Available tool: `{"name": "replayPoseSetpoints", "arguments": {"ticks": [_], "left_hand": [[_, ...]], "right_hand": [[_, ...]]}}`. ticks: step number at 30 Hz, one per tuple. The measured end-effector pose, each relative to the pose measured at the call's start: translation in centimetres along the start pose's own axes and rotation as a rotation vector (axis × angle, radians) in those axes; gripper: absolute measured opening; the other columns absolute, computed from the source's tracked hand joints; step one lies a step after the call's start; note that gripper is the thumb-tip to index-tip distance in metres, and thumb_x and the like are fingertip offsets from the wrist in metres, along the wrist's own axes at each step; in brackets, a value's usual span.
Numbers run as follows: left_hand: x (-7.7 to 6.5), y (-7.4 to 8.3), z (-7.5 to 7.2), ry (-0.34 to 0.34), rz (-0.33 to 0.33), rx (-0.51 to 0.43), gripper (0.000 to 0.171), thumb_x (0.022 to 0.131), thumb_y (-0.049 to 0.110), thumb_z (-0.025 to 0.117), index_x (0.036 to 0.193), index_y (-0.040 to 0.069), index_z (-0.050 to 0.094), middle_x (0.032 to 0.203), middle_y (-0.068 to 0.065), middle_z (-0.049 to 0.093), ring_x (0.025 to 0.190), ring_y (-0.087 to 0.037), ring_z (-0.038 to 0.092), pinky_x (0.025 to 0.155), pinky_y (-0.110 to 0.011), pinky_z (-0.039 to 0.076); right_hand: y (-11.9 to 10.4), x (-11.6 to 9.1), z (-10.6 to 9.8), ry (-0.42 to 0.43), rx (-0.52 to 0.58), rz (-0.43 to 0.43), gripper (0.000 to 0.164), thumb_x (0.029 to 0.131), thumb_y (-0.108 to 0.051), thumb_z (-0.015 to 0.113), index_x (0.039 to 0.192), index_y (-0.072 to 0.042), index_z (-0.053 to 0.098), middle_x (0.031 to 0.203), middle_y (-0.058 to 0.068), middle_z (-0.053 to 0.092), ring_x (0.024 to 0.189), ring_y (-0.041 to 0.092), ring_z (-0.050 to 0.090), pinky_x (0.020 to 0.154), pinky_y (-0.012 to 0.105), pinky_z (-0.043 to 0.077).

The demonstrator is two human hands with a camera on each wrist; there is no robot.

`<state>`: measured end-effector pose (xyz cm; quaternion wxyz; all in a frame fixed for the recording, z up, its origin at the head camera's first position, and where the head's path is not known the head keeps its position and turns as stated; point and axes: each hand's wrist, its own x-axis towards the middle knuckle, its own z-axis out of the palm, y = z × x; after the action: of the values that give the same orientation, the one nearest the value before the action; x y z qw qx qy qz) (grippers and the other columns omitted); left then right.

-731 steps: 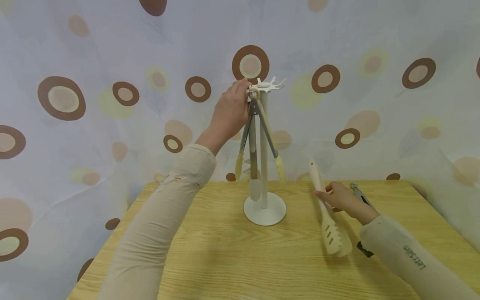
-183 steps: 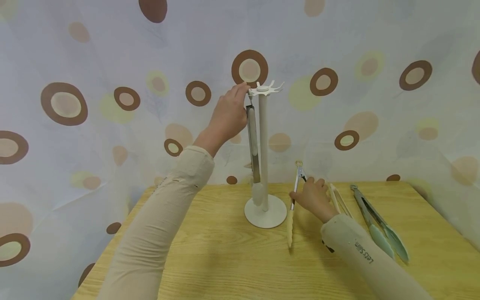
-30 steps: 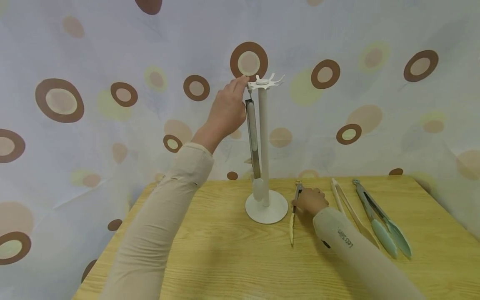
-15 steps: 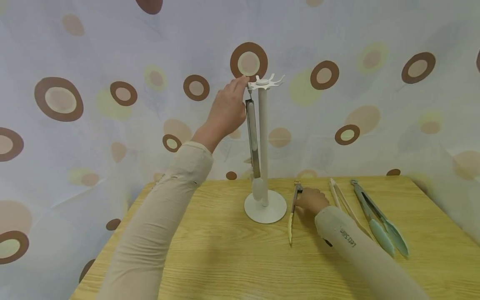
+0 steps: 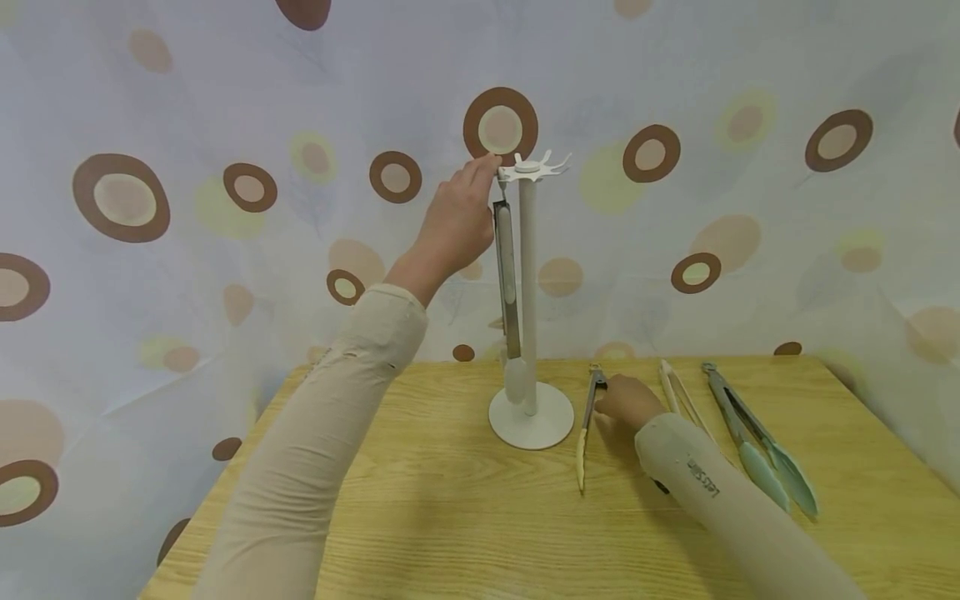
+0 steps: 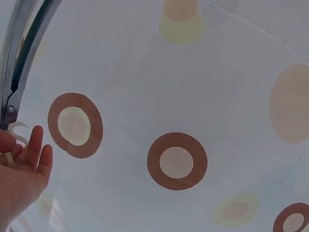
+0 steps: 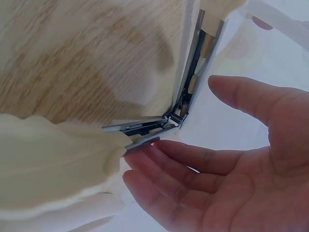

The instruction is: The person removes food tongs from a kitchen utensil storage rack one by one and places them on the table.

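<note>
At the top of a white utensil rack (image 5: 528, 275), my left hand (image 5: 455, 217) pinches the end of a hook arm; the exact grip is partly hidden. Metal tongs with pale tips (image 5: 507, 275) hang from that side. The left wrist view shows the thumb over the hook, other fingers of the left hand (image 6: 24, 179) raised, and the tongs' hinge (image 6: 10, 108) close by. Yellow-tipped tongs (image 5: 582, 446) lie spread on the table beside my right hand (image 5: 628, 402). In the right wrist view, the right hand (image 7: 241, 154) has its thumb apart and fingertips against one arm of these tongs.
Beige tongs (image 5: 670, 387), partly behind the right sleeve, and green-tipped tongs (image 5: 757, 442) lie to the right on the wooden table (image 5: 450, 525). The rack's round base (image 5: 531, 429) stands near the table's back edge. A dotted curtain (image 5: 225, 83) hangs behind.
The yellow-tipped tongs have come off the rack onto the table. The beige tongs, earlier in my right hand, lie there too. Lately my right hand loosens and shifts slightly right; my left stays.
</note>
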<state>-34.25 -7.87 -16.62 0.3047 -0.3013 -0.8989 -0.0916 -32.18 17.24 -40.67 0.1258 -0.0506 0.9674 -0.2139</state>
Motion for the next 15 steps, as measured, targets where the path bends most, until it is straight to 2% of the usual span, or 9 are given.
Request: {"name": "replayPoseSetpoints", "arguments": {"ticks": [3, 6, 10, 13, 15], "left_hand": [[0.0, 0.1, 0.0, -0.007, -0.003, -0.002, 0.052, 0.093, -0.003, 0.04, 0.144, -0.003, 0.034, 0.148, -0.018, 0.038, 0.131, -0.033, 0.043, 0.102, -0.047, 0.04], [0.0, 0.1, -0.1, -0.016, -0.005, 0.001, 0.052, 0.093, -0.004, 0.039, 0.145, -0.003, 0.034, 0.148, -0.018, 0.038, 0.132, -0.032, 0.042, 0.103, -0.046, 0.04], [0.0, 0.2, -0.2, -0.02, -0.009, -0.009, 0.053, 0.092, -0.004, 0.041, 0.145, -0.003, 0.034, 0.148, -0.018, 0.038, 0.132, -0.032, 0.042, 0.103, -0.046, 0.039], [-0.1, 0.2, -0.2, -0.018, -0.009, -0.018, 0.054, 0.092, -0.004, 0.041, 0.145, -0.003, 0.034, 0.148, -0.017, 0.038, 0.132, -0.033, 0.042, 0.103, -0.046, 0.039], [-0.1, 0.2, -0.2, -0.018, -0.011, -0.022, 0.054, 0.092, -0.004, 0.04, 0.145, -0.003, 0.033, 0.149, -0.017, 0.037, 0.133, -0.033, 0.041, 0.104, -0.046, 0.038]], "right_hand": [[0.1, 0.0, -0.3, 0.003, -0.002, -0.001, 0.026, 0.092, -0.012, 0.053, 0.067, -0.007, 0.052, 0.064, 0.003, 0.045, 0.057, 0.015, 0.038, 0.064, 0.035, 0.041], [0.0, -0.1, -0.6, 0.009, 0.016, -0.004, 0.024, 0.091, -0.011, 0.053, 0.068, -0.008, 0.049, 0.065, 0.003, 0.044, 0.058, 0.015, 0.037, 0.06, 0.033, 0.038], [-0.1, -0.2, -0.9, 0.005, 0.038, 0.0, 0.026, 0.091, -0.011, 0.052, 0.067, -0.009, 0.045, 0.058, 0.001, 0.037, 0.051, 0.012, 0.032, 0.051, 0.028, 0.033], [-0.5, -0.3, -1.2, 0.019, 0.036, -0.005, 0.025, 0.092, -0.013, 0.052, 0.069, -0.004, 0.047, 0.058, 0.001, 0.034, 0.05, 0.011, 0.03, 0.049, 0.027, 0.032], [-0.9, -0.4, -1.6, 0.036, 0.037, -0.013, 0.023, 0.093, -0.015, 0.052, 0.082, 0.005, 0.054, 0.063, 0.003, 0.037, 0.051, 0.012, 0.031, 0.052, 0.028, 0.034]]}}
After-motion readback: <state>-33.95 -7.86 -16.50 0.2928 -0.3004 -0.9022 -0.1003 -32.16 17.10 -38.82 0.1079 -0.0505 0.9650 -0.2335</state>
